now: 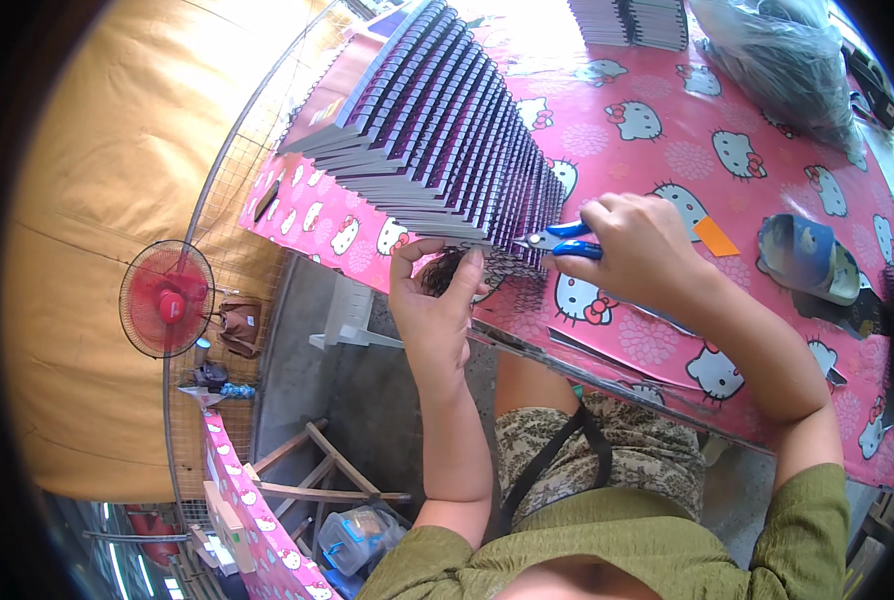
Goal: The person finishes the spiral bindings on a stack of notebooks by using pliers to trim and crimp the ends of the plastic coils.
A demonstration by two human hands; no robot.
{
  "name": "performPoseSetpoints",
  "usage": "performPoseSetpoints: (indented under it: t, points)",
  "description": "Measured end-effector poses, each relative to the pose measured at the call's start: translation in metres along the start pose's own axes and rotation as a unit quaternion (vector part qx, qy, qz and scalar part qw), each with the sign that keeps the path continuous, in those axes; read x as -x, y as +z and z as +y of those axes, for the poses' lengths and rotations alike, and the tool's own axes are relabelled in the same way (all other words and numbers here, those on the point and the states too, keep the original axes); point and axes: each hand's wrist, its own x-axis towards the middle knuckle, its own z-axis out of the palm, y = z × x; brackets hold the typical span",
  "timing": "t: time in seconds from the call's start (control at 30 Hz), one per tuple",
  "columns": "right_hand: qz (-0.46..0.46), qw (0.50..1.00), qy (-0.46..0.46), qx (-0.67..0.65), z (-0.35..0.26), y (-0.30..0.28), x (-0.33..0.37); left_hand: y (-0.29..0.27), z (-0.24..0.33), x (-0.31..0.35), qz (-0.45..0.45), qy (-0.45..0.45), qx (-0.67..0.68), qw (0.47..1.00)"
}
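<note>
On the pink desk [647, 340], in my head view, the stack of spiral notebooks [447, 130] sits left of centre, its long axis slanting from upper left to lower right and narrowing toward the hands. Its coil-bound edges face right, the pale page edges lower left. My right hand [635, 245] is wrapped around the blue-handled cutters [575, 250], whose metal nose points left at the stack's lower end. My left hand [432, 310] has thumb and fingers curved there; I can't tell if they pinch anything. The coils look dark and glossy, the desk cover smooth, with cat faces and flowers, and the bag [782, 80] crinkled, see-through plastic. A dark wiry bundle [445, 272] is partly hidden by my left hand, a second pile [632, 25] is cut off above, and the cutter tips blur into the coils.
</note>
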Motion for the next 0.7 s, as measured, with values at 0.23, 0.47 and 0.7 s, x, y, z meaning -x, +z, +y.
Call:
performPoseSetpoints:
  t: [0.23,0.47,0.7]
  points:
    - [-0.015,0.999,-0.022,0.019,-0.005,0.009,-0.01,0.005,-0.015,-0.001,-0.012,0.06,-0.027,0.998]
    - [0.021,0.999,-0.03,-0.002,0.009,0.011,0.002,0.0,-0.007,0.002,0.001,-0.039,-0.004,0.999]
    - [0.015,0.999,-0.041,0.006,0.003,0.023,-0.007,0.005,-0.021,0.003,-0.012,0.021,-0.015,1.0]
